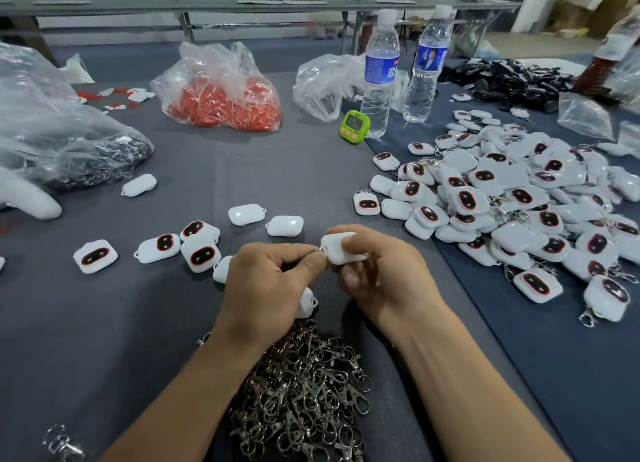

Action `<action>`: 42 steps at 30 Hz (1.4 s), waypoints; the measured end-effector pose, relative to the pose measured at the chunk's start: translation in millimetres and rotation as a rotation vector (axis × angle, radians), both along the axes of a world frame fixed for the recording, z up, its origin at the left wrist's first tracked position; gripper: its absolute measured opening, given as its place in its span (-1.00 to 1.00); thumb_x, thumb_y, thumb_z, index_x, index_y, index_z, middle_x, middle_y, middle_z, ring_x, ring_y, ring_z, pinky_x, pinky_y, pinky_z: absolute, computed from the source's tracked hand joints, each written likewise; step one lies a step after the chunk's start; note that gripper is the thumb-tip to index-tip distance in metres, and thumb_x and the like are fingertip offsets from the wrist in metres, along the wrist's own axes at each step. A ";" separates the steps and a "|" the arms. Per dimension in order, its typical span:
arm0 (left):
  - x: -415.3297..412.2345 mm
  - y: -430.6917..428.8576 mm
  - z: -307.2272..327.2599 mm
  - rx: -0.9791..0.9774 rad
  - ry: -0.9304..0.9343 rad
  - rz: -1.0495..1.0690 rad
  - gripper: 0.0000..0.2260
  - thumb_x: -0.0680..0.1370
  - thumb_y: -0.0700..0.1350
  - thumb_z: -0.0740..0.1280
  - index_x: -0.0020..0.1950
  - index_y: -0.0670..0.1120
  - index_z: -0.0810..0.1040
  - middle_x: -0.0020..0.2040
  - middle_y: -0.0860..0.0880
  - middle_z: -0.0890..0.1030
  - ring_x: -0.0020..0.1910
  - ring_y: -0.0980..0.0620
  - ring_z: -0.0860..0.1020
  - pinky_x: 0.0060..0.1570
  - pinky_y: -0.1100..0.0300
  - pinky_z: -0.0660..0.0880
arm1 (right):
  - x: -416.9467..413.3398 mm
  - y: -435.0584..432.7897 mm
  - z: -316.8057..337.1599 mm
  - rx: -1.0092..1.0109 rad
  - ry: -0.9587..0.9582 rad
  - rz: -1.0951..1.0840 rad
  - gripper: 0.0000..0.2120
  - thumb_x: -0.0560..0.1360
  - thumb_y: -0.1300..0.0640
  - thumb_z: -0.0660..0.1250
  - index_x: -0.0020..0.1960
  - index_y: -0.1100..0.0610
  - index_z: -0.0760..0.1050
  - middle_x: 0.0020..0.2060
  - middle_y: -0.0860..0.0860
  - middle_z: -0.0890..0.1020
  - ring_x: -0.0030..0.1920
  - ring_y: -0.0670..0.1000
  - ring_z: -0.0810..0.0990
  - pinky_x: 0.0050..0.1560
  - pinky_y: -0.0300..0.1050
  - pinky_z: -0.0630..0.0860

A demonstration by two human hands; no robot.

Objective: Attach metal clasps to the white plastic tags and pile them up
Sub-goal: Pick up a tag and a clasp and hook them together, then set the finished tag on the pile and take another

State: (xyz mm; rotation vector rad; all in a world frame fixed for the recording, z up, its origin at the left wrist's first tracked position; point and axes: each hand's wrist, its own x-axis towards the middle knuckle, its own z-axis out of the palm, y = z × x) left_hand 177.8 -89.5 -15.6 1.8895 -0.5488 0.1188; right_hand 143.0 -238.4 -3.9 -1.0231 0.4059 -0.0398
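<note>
My right hand [375, 271] grips a white plastic tag [337, 250] above the grey table. My left hand [268, 278] pinches a small metal ring [318, 250] at the tag's left corner loop. Below my wrists lies a heap of loose metal clasps [304, 392]. Several loose white tags [199, 250] with dark oval faces lie to the left of my hands. A large pile of tags with clasps attached [512, 212] spreads over the right side. Another white tag [306, 302] is partly hidden under my left hand.
Two water bottles [379, 77] and a green timer [354, 125] stand at the back. A clear bag of red parts [221, 94] and other plastic bags [52, 132] lie far left and centre. A single clasp [62, 444] lies near the front left edge.
</note>
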 end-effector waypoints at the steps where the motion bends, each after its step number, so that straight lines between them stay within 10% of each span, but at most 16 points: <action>1: 0.7 1.7 -0.2 0.121 -0.135 0.032 -0.84 0.49 0.02 0.41 -0.24 0.04 0.73 -0.43 0.01 0.59 -0.40 0.08 0.47 -0.36 0.11 0.42 | 0.0 0.9 -0.9 -0.046 -0.010 -0.012 -0.69 0.45 0.37 0.24 -0.26 0.15 0.71 -0.40 0.12 0.61 -0.56 -0.05 0.41 -0.57 -0.30 0.29; 7: -6.2 0.6 0.7 0.691 -0.675 0.141 -0.80 0.39 -0.15 0.50 -0.42 -0.06 0.59 -0.49 -0.02 0.47 -0.45 -0.09 0.39 -0.26 0.12 0.17 | -1.0 9.9 -4.0 -0.412 -0.091 -0.068 -0.81 0.40 0.43 0.34 -0.20 0.20 0.66 -0.49 0.10 0.54 -0.59 -0.02 0.35 -0.55 -0.32 0.27; 15: -7.0 -10.4 2.6 -0.109 0.144 0.004 -0.80 0.54 -0.09 0.46 -0.19 0.20 0.75 -0.51 0.13 0.53 -0.48 0.27 0.40 -0.45 0.35 0.32 | 0.9 1.1 5.1 0.017 -0.008 -0.051 -0.71 0.47 0.34 0.27 -0.27 0.18 0.73 -0.41 0.12 0.48 -0.58 -0.08 0.41 -0.56 -0.31 0.32; 20: -2.2 -2.9 5.6 -0.006 0.004 0.026 -0.84 0.53 -0.07 0.45 -0.23 0.07 0.75 -0.42 0.15 0.62 -0.41 0.24 0.52 -0.33 0.33 0.46 | 2.1 4.9 1.9 0.037 0.014 -0.075 -0.75 0.47 0.33 0.30 -0.23 0.19 0.73 -0.39 0.12 0.59 -0.53 -0.07 0.47 -0.56 -0.31 0.38; 25: 0.0 3.4 4.3 0.732 -0.560 0.107 -0.83 0.33 -0.13 0.52 -0.42 -0.06 0.59 -0.48 -0.03 0.49 -0.43 -0.05 0.34 -0.22 0.11 0.06 | 0.6 16.7 -7.0 -0.624 -0.096 -0.118 -0.89 0.40 0.24 0.39 -0.13 0.10 0.68 -0.48 -0.04 0.61 -0.54 -0.05 0.48 -0.46 -0.21 0.45; 29: -5.3 1.9 2.5 0.768 -0.540 0.162 -0.79 0.21 -0.20 0.52 -0.49 -0.07 0.49 -0.52 -0.05 0.50 -0.49 -0.11 0.40 -0.23 0.08 0.28 | -5.4 26.8 -10.7 -1.126 -0.260 -0.161 -0.92 0.44 0.07 0.37 -0.13 -0.06 0.64 -0.42 -0.19 0.64 -0.41 -0.16 0.61 -0.38 -0.41 0.43; 36: 2.8 1.2 -3.3 -0.022 -0.030 0.102 -0.92 0.48 -0.05 0.51 -0.11 0.14 0.74 -0.49 0.21 0.50 -0.47 0.25 0.40 -0.41 0.39 0.30 | 0.2 16.3 2.2 -0.210 -0.091 -0.091 -0.79 0.45 0.28 0.32 -0.18 0.11 0.72 -0.46 0.13 0.54 -0.59 -0.02 0.39 -0.50 -0.25 0.20; 42: 0.3 2.6 -0.9 0.241 -0.251 0.159 -0.77 0.44 -0.06 0.40 -0.40 -0.11 0.59 -0.50 0.00 0.47 -0.40 0.00 0.37 -0.21 0.08 0.37 | 0.7 19.6 -0.1 -0.257 -0.098 -0.131 -0.85 0.32 0.24 0.39 -0.16 0.13 0.70 -0.45 0.15 0.52 -0.60 -0.02 0.33 -0.54 -0.29 0.19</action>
